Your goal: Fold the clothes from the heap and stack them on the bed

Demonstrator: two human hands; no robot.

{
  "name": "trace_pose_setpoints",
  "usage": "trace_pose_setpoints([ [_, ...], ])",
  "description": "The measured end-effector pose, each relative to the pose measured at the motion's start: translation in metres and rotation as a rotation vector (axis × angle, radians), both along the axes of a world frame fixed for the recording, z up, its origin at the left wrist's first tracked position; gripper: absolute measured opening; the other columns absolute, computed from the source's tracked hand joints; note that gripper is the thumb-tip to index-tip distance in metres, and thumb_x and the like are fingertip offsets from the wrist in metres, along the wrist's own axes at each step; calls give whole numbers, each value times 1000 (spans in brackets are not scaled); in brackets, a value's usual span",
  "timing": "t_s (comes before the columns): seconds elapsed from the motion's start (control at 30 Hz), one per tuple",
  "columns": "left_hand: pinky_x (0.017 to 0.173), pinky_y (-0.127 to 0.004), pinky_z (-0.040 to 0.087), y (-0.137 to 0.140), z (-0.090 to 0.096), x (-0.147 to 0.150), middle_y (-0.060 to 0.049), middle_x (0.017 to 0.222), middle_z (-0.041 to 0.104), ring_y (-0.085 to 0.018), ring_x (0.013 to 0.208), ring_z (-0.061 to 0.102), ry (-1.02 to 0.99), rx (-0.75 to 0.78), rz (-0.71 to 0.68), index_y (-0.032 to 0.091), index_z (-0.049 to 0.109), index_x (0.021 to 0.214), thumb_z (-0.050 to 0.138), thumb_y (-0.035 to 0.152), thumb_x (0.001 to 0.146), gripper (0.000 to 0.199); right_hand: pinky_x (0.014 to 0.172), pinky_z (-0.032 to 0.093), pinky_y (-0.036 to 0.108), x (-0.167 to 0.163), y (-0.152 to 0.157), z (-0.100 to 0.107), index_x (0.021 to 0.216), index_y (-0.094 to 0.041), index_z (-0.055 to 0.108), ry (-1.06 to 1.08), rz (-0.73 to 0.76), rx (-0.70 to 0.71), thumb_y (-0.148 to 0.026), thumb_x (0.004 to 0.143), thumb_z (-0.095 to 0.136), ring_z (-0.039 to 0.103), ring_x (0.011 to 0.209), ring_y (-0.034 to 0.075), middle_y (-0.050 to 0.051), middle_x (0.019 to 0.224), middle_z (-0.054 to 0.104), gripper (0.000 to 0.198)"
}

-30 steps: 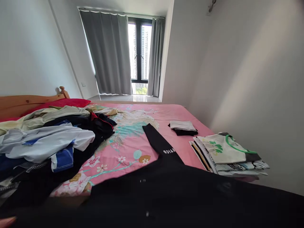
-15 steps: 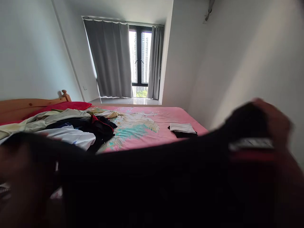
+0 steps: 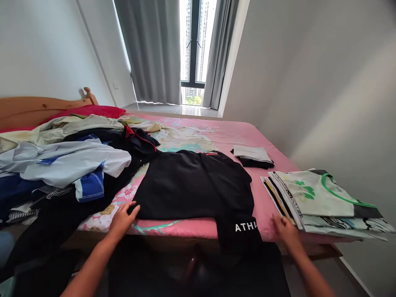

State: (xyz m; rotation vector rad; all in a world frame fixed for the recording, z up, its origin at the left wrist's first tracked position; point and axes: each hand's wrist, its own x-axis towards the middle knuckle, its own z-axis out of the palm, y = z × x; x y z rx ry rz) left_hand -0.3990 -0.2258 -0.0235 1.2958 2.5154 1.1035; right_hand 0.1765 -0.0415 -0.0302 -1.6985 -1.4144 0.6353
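Left hand (image 3: 123, 218) lies flat, fingers spread, on black short-sleeved shirt (image 3: 194, 183) at frame centre; right hand (image 3: 286, 231), loose, grips nothing: best smooth hem corners before folding.

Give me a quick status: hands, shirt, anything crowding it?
Left hand on black shirt hem. Right hand open beside sleeve. Clothes pile left, folded stack right.

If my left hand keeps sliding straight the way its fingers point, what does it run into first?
Your left hand already rests at the edge of the black shirt spread on the bed; going on, it would probably slide onto that shirt first.
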Motion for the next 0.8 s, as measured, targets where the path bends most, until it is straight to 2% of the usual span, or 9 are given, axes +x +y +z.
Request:
trace_pose_setpoints([
  [0.07,103,-41,38,-15,-27,-2,-11,115,62,-26,113,54,55,2,-24,16,63,104,50,51,73,48,59,48,30,4,-33,-40,79,-15,65,81,-76,-41,-65,64,55,61,67,22,7,72,67,53],
  [0.13,103,-39,38,-17,-36,-6,-10,118,61,-25,114,54,79,21,-4,18,62,108,46,52,76,49,61,48,30,-4,-56,-48,86,-15,64,133,-115,-33,-67,67,53,61,71,22,8,78,68,57],
  [0.23,99,-39,41,-7,-34,-11,-9,110,64,-25,107,56,119,-9,59,18,64,103,44,51,79,46,66,47,29,-30,-63,-18,86,-15,63,80,-27,55,-65,71,53,59,72,20,7,80,66,53],
  [0.37,94,-39,42,4,-34,-9,-10,100,65,-26,102,57,283,-61,109,19,67,95,42,46,80,40,65,44,27,-72,-43,33,88,-18,61,-87,235,143,-62,79,49,57,67,17,4,75,63,46],
  [0.53,91,-39,42,1,-43,3,-10,100,65,-26,99,57,426,-7,148,18,67,95,40,41,84,37,64,41,29,-115,-12,43,117,-21,55,-538,456,-44,-55,77,58,63,71,22,3,71,65,53],
  [0.6,92,-39,41,-1,-46,5,-10,102,64,-26,100,57,443,22,143,18,66,96,40,39,84,35,67,42,31,-128,1,41,105,-21,63,-614,501,-110,-41,74,62,65,75,24,6,74,67,36],
  [0.67,94,-38,40,-2,-48,6,-11,103,64,-26,101,56,451,35,143,18,66,96,41,38,84,34,66,44,31,-140,19,49,76,-19,66,-597,535,-126,-30,70,65,65,71,23,6,65,66,13],
  [0.73,94,-38,39,-3,-49,5,-11,104,64,-26,101,56,460,33,142,19,65,97,42,36,83,32,63,45,30,-154,43,77,58,-18,59,-538,535,-107,-30,68,67,62,62,20,3,50,59,18],
  [0.8,94,-38,39,-3,-51,4,-10,105,64,-26,100,56,470,25,148,19,64,97,43,35,83,31,61,45,30,-166,74,125,57,-17,56,-459,495,-37,-40,70,66,59,61,16,1,47,56,27],
])
